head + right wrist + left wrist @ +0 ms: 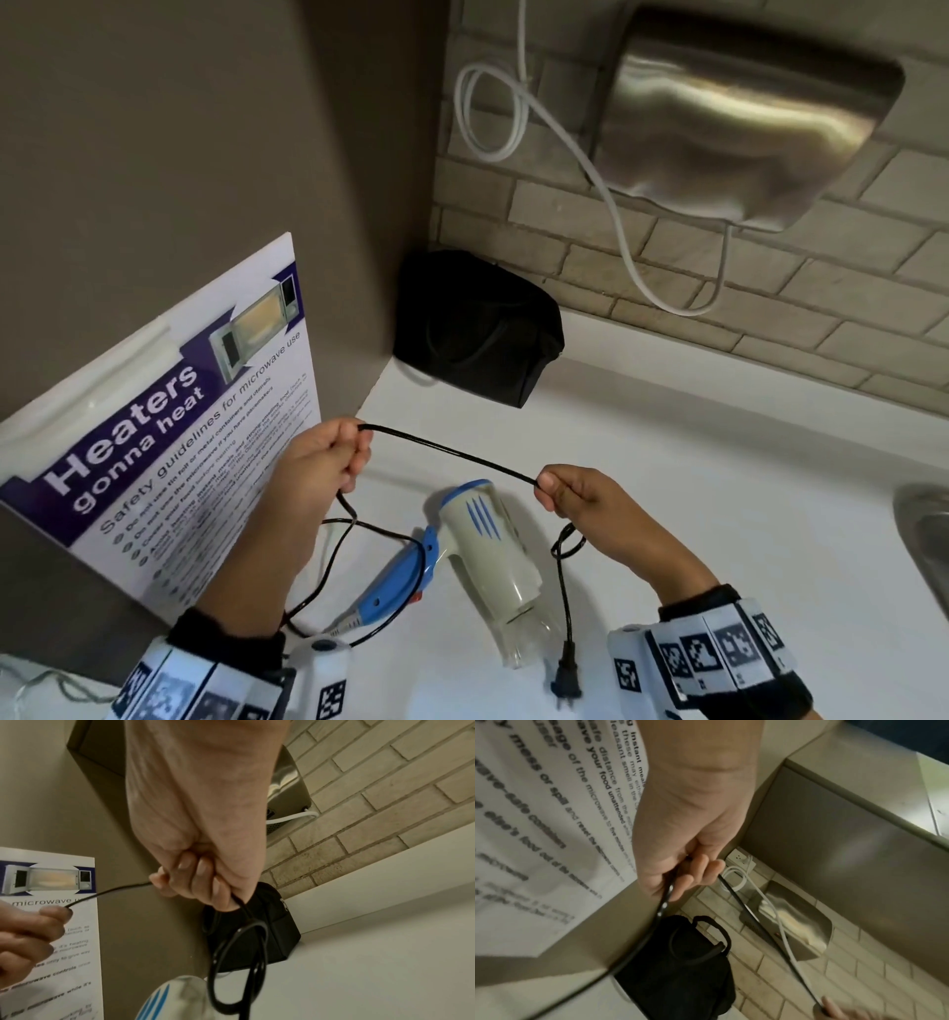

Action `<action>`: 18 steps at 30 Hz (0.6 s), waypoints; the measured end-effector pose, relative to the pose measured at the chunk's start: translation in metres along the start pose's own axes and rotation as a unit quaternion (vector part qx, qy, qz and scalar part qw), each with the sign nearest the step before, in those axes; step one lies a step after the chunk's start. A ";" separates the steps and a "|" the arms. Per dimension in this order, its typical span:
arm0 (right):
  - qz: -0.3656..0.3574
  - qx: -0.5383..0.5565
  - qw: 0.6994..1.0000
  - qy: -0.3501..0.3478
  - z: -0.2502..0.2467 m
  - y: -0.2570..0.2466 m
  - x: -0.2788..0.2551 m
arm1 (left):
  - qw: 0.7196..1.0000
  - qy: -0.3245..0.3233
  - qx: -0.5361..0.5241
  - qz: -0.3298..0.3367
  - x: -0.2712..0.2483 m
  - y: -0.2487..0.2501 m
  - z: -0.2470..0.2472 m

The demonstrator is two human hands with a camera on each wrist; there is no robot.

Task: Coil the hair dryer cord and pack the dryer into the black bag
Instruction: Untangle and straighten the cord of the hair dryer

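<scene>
Gripping the black cord (452, 452), both hands, left (318, 462) and right (580, 496), fingers curled.

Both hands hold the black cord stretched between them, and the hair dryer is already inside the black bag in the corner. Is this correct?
Not quite. The head view shows the hair dryer lying on the counter, outside the black bag. The rest holds: left hand and right hand hold the cord between them.

A microwave safety poster (169, 442) headed "Heaters gonna heat" leans against a brown panel (179, 128). On the brick wall (770, 288) hangs a steel hand dryer (739, 113) — its white cable (518, 118) looped beside it. White counter (719, 488) below.
</scene>
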State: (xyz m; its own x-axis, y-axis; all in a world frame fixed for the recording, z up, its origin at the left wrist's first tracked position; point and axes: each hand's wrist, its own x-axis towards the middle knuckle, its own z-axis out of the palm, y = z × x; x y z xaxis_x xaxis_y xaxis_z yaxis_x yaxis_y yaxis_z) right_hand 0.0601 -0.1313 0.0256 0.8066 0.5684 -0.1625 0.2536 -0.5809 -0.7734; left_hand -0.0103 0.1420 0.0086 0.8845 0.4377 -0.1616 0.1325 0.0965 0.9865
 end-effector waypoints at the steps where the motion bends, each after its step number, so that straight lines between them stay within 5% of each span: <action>1: 0.000 -0.005 1.000 0.006 0.000 0.001 0.000 | 0.999 0.000 0.048 0.014 -0.001 -0.001 0.000; 4: 0.001 -0.018 1.000 0.026 0.001 0.000 0.001 | 0.966 0.009 0.245 0.088 -0.008 -0.007 0.004; 7: -0.002 -0.045 0.997 0.056 0.002 -0.006 0.001 | 0.881 -0.012 0.441 0.169 -0.020 -0.005 0.017; 12: -0.067 -0.188 0.978 0.065 0.020 -0.026 -0.003 | 0.813 -0.136 0.521 0.222 -0.044 0.002 0.069; 18: -0.097 -0.161 0.980 0.067 0.025 -0.039 -0.014 | 0.939 -0.152 0.254 0.175 -0.048 0.007 0.075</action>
State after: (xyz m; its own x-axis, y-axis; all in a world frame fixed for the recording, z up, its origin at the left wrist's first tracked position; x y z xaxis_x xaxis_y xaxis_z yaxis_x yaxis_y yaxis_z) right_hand 0.0260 -0.1021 0.0424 0.7834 0.6178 0.0676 0.5475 -0.6347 -0.5454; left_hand -0.0184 0.0543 0.0252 0.9902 0.0800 0.1142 -0.0623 -0.4789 0.8757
